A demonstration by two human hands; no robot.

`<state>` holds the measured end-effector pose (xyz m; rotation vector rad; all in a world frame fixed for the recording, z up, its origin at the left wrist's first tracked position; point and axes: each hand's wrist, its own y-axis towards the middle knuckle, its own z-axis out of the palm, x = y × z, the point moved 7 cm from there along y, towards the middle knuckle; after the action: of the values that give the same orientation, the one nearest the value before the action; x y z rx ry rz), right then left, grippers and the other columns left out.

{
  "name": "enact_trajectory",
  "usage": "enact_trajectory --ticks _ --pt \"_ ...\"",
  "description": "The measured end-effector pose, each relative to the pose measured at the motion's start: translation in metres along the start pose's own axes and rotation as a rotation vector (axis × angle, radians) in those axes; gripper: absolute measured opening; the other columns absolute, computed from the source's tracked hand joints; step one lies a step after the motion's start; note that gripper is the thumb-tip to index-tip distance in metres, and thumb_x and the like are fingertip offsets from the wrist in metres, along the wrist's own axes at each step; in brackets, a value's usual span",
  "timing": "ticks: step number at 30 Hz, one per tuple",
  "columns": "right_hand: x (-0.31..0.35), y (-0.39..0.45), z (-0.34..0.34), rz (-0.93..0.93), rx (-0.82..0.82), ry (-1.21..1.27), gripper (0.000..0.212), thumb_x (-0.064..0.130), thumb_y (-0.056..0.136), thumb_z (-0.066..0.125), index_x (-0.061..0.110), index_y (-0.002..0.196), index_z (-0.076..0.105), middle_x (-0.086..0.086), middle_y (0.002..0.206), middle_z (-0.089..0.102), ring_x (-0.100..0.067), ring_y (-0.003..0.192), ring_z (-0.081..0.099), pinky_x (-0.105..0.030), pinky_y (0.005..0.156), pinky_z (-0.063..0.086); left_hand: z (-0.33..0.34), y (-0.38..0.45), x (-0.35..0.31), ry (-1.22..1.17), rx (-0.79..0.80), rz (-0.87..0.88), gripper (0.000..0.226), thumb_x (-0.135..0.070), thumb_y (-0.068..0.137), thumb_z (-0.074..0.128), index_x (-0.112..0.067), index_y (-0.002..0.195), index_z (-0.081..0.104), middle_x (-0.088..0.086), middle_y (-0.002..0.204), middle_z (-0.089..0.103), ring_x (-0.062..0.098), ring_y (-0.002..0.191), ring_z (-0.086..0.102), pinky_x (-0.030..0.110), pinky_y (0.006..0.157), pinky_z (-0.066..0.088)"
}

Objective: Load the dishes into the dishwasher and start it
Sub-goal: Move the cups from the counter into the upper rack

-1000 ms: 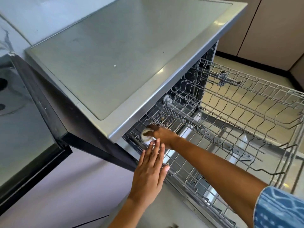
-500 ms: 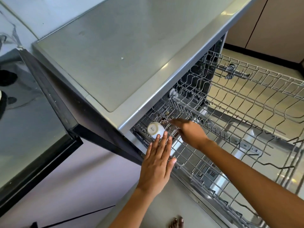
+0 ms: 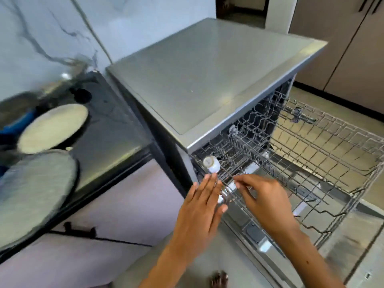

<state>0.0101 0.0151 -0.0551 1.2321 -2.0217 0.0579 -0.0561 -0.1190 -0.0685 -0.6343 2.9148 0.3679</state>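
The steel dishwasher (image 3: 199, 80) stands open with both wire racks pulled out. A small white cup (image 3: 211, 164) sits upside down at the near left corner of the lower rack (image 3: 311, 192). My left hand (image 3: 202, 206) hovers flat, fingers straight, just below the cup at the rack's left edge, holding nothing. My right hand (image 3: 264, 196) is beside it over the rack, fingers extended toward the left, also holding nothing. The upper rack (image 3: 332, 142) holds no dishes that I can see.
On the black counter (image 3: 108, 132) to the left lie a cream plate (image 3: 54, 127) and a grey plate (image 3: 35, 194), both blurred. A marble wall is behind. Brown cabinets (image 3: 342, 48) stand at the far right. The open dishwasher door (image 3: 342, 246) lies below the racks.
My right hand let go of the cup, which now sits in the rack, and drew back toward me next to my left hand. The view swung left, showing the plates.
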Motion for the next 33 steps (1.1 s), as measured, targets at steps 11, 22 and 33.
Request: enact_trajectory --ticks 11,22,33 --pt "0.264 0.006 -0.059 -0.282 0.072 0.258 0.012 0.018 0.085 0.065 0.019 0.095 0.072 0.003 0.089 0.073 -0.018 0.075 0.068 -0.028 0.066 0.053 -0.241 -0.149 0.037 0.087 -0.275 -0.524 0.062 -0.044 0.102 0.018 -0.005 0.128 0.058 0.013 0.145 0.042 0.026 0.137 0.036 0.036 0.113 0.018" --pt "0.44 0.08 0.064 -0.512 0.219 0.372 0.011 0.014 0.084 0.067 0.017 0.093 0.072 0.003 0.088 0.073 -0.016 0.074 0.067 -0.036 0.064 0.055 -0.334 -0.214 0.197 0.216 -0.513 -0.795 0.055 -0.043 0.1 0.026 -0.008 0.127 0.059 0.011 0.145 0.043 0.025 0.138 0.033 0.033 0.114 0.016" --pt "0.552 0.167 0.225 -0.45 0.269 0.309 0.012 0.017 0.084 0.068 0.02 0.095 0.073 0.007 0.088 0.072 -0.011 0.076 0.066 -0.025 0.064 0.052 -0.373 -0.225 0.464 0.263 -0.315 -0.888 0.06 -0.04 0.092 0.026 -0.005 0.131 0.055 0.014 0.136 0.053 0.028 0.129 0.047 0.04 0.108 0.029"
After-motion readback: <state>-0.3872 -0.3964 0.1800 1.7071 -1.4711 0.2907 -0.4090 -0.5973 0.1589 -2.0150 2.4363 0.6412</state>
